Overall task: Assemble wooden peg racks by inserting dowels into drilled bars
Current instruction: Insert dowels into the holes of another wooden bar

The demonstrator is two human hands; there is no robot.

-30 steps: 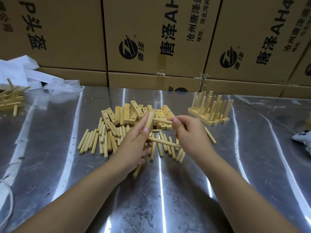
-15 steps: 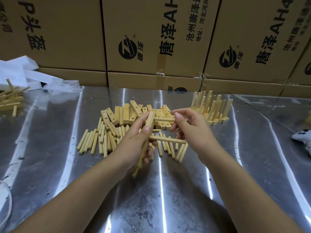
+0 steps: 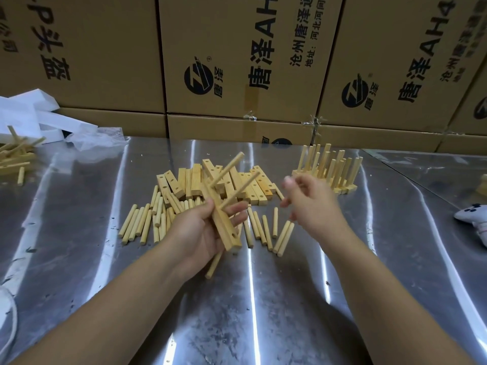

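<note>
Since half a second before, the right hand (image 3: 313, 204) had drawn clear, blurred, fingers apparently loose and empty. The left hand (image 3: 195, 233) gripped the bar (image 3: 228, 233) in its fingers above the tabletop (image 3: 79, 233); its two dowels (image 3: 240, 190), if seated shallowly, could slip out.

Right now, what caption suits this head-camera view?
Left hand grips a drilled bar with two dowels inserted, right hand nearby, above loose dowels on a steel table.
</note>
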